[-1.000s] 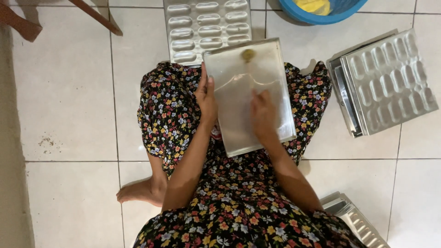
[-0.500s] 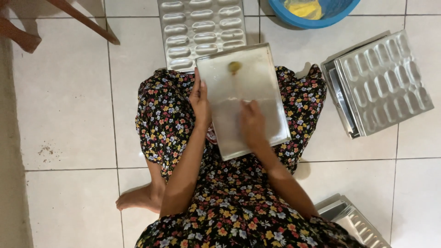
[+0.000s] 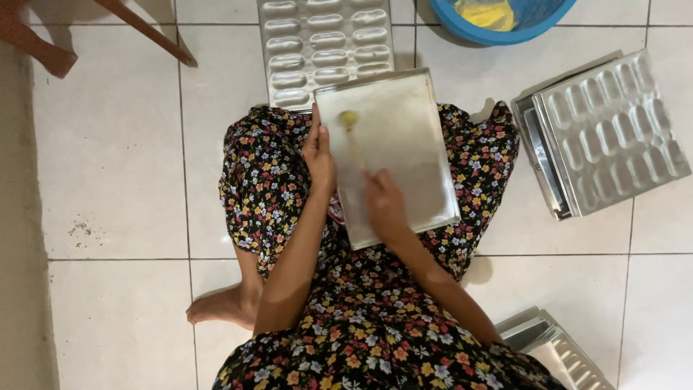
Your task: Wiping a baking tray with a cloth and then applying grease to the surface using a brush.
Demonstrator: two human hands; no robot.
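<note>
Flat tray (image 3: pixel 404 137) sits on my lap, my left hand (image 3: pixel 319 155) gripping its edge. My right hand (image 3: pixel 382 206) is closed around a brush (image 3: pixel 351 130), greasing it; can't tell how much is coated. Three molded pans (image 3: pixel 325 43) wait on the floor.

No packages, labels, signs or screens are showing in the head view; nothing printed is appearing on any surface.

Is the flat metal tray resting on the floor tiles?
No, the flat metal tray lies across the person's lap on the floral dress, with the left hand steadying its edge and the right hand on its surface.
</note>
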